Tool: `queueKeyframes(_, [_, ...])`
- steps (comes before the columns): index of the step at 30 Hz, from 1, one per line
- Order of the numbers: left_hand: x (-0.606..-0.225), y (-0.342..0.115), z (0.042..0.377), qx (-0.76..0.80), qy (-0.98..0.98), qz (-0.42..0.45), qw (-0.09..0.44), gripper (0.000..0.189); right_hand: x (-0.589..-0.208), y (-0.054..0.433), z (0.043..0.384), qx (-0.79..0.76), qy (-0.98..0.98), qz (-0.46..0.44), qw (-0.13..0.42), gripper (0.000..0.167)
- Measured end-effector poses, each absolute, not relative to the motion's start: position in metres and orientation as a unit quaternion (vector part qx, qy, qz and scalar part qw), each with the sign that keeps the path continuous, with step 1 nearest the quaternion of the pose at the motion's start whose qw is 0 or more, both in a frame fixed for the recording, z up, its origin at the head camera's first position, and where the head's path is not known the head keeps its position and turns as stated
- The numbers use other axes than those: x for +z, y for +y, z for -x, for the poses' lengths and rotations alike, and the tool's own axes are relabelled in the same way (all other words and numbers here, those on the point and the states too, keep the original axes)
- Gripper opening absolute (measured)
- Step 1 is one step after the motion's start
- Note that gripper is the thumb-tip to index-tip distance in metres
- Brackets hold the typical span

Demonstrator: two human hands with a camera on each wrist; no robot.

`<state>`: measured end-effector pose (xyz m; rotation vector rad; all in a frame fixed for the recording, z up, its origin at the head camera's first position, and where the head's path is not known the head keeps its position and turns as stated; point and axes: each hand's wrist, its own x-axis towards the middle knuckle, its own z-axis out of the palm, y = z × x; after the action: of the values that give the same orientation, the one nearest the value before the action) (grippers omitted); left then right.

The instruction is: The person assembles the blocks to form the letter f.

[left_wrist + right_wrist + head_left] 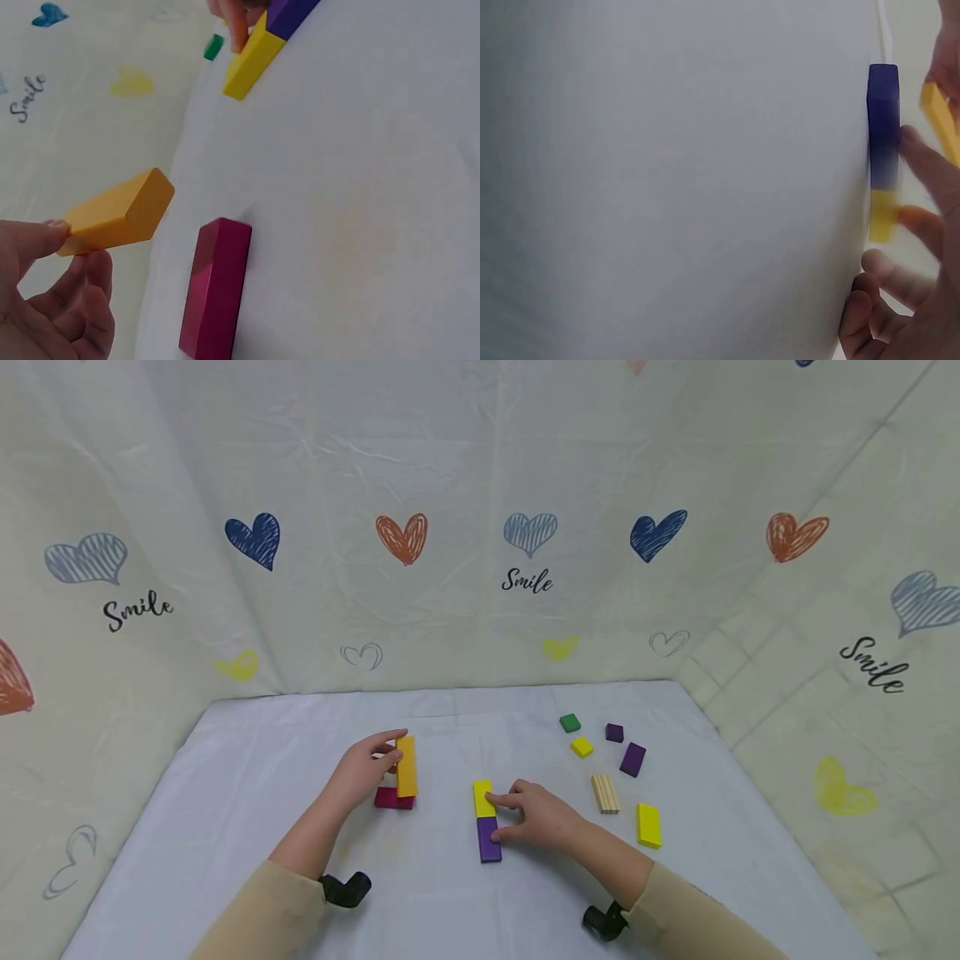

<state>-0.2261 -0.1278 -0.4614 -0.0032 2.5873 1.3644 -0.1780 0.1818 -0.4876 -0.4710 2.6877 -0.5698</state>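
Note:
An orange rectangular block is pinched between thumb and fingers of my left hand. It is raised above a magenta block that lies on the table. My right hand reaches in from the right, fingers spread. Its index fingertip touches a yellow block, and its thumb rests against a purple block. Those two blocks lie end to end in one line, the yellow one farther from me. In the right wrist view the other fingers of that hand curl loosely beside the blocks.
At the right lie a green block, a small yellow block, a dark purple cube and a purple block. Nearer are pale wooden sticks side by side and a yellow block. A printed curtain hangs behind the table.

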Motion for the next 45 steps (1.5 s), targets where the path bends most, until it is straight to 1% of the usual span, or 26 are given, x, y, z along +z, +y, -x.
queueKeyframes(10, [-0.471,-0.074,0.255,0.502,0.861,-0.019,0.080,0.040,-0.487,0.181,0.178,-0.192,0.952,0.160,0.177,0.065])
queueKeyframes(17, [-0.479,-0.049,0.270,0.540,0.838,-0.020,0.082,0.039,-0.484,0.180,0.177,-0.194,0.952,0.165,0.171,0.064])
queueKeyframes(25, [-0.492,-0.034,0.282,0.548,0.832,-0.029,0.088,0.038,-0.485,0.180,0.178,-0.194,0.951,0.169,0.170,0.064])
queueKeyframes(37, [-0.498,-0.023,0.278,0.512,0.853,-0.032,0.099,0.036,-0.487,0.181,0.179,-0.191,0.953,0.164,0.170,0.064])
queueKeyframes(42, [-0.501,-0.022,0.279,0.494,0.860,-0.034,0.122,0.036,-0.488,0.181,0.179,-0.192,0.952,0.163,0.173,0.064])
queueKeyframes(45, [-0.503,-0.021,0.280,0.488,0.863,-0.033,0.127,0.036,-0.489,0.181,0.179,-0.194,0.952,0.165,0.172,0.064])
